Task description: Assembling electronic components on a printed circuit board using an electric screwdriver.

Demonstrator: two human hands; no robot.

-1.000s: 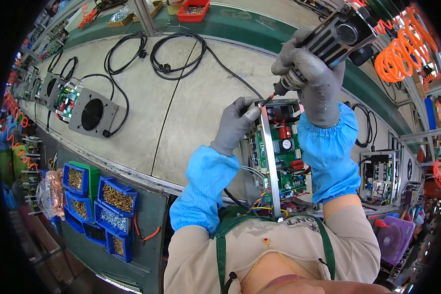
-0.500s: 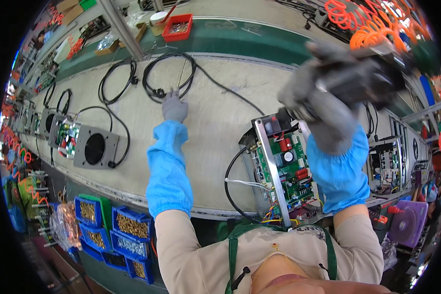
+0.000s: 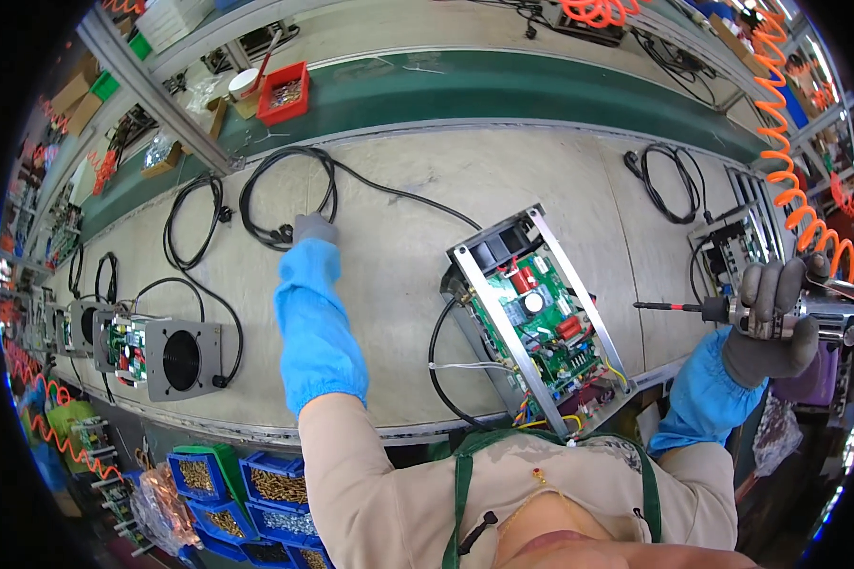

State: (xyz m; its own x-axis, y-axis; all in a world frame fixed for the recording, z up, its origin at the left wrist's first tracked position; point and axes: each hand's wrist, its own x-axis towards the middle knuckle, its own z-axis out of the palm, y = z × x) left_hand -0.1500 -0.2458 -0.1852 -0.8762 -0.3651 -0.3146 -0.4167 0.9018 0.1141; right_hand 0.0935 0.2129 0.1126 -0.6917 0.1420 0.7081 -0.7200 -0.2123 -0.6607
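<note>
My right hand (image 3: 776, 294), in a grey glove, is closed around a metal pneumatic screwdriver (image 3: 830, 320). Its long dark bit, with a red band, points left toward the open device (image 3: 552, 313). That device has a green circuit board between two metal rails and a fan at its far end. My left hand (image 3: 315, 229), gloved too, rests beside the near edge of a coiled black power cable (image 3: 335, 180), close to its plug (image 3: 283, 234). The left fingers are mostly hidden behind the back of the hand. From this coil the cable runs right to the device.
Other units with fans (image 3: 182, 358) and a second cable coil (image 3: 168, 228) lie at left. Blue bins (image 3: 280, 484) of screws stand below the bench edge. A red tray (image 3: 284, 93) sits at the back. Another coil (image 3: 672, 185) and an orange spiral hose (image 3: 778, 142) are at right.
My right hand with the screwdriver has come down and right, from above the device to its right side. My left hand stays by the cable coil, its fingers now less visible. The view has shifted.
</note>
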